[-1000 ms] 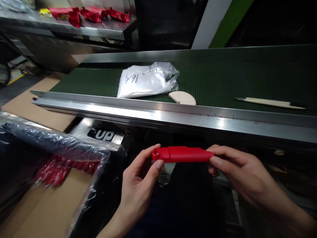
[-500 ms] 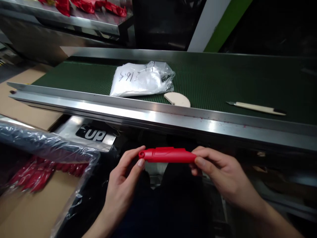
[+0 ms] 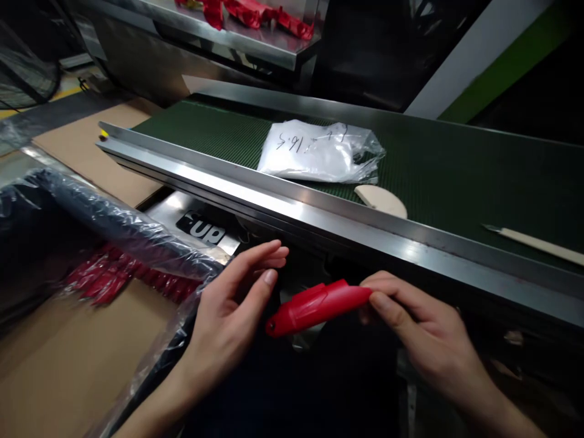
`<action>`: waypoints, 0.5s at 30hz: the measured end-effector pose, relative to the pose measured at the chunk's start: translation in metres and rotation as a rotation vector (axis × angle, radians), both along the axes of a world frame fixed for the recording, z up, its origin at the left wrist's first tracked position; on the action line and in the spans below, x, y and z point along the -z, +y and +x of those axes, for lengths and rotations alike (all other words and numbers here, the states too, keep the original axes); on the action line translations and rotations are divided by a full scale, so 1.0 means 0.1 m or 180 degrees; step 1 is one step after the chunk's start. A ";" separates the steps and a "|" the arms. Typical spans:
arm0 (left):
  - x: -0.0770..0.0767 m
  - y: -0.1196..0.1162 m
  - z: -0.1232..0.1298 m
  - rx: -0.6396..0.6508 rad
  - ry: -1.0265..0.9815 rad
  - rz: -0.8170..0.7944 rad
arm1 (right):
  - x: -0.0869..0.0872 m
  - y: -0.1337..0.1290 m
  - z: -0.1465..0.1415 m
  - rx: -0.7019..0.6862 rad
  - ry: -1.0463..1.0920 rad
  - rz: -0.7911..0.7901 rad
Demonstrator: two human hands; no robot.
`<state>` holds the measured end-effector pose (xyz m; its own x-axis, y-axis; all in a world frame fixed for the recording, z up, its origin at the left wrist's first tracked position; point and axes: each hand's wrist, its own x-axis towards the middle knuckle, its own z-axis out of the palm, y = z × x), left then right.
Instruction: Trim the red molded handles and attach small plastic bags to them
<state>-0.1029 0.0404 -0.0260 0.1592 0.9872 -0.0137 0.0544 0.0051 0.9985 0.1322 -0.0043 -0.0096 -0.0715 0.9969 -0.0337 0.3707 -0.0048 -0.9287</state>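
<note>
My right hand (image 3: 420,328) pinches the right end of a long red plastic part (image 3: 319,306) between thumb and fingers. The part hangs in the air in front of the conveyor, tilted with its left end lower, where a small round hole shows. To the left of it is my left hand (image 3: 237,298), holding nothing, its thumb and fingers apart and not touching the part.
On the green conveyor belt (image 3: 438,176) lie a white plastic bag (image 3: 310,152), a cream curved piece (image 3: 382,201) and a pen-like knife (image 3: 538,242). A metal rail (image 3: 292,210) edges it. A plastic-lined box (image 3: 86,359) holds bagged red parts at left; more red parts (image 3: 255,13) lie behind.
My left hand has let go of the red part. The part's left end has swung down while my right hand keeps hold. The view has turned left.
</note>
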 end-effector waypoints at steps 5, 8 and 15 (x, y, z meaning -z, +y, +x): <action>0.01 0.04 -0.15 0.0320 -0.0432 -0.0783 | 0.14 0.07 -0.03 0.0320 0.0722 -0.0696; 0.04 0.03 -0.17 0.0389 -0.0518 -0.0932 | 0.19 0.12 -0.03 0.0383 0.0905 -0.0943; 0.13 0.04 -0.21 0.0998 0.0584 0.0408 | 0.04 0.26 -0.31 -0.0414 -0.0178 -0.0143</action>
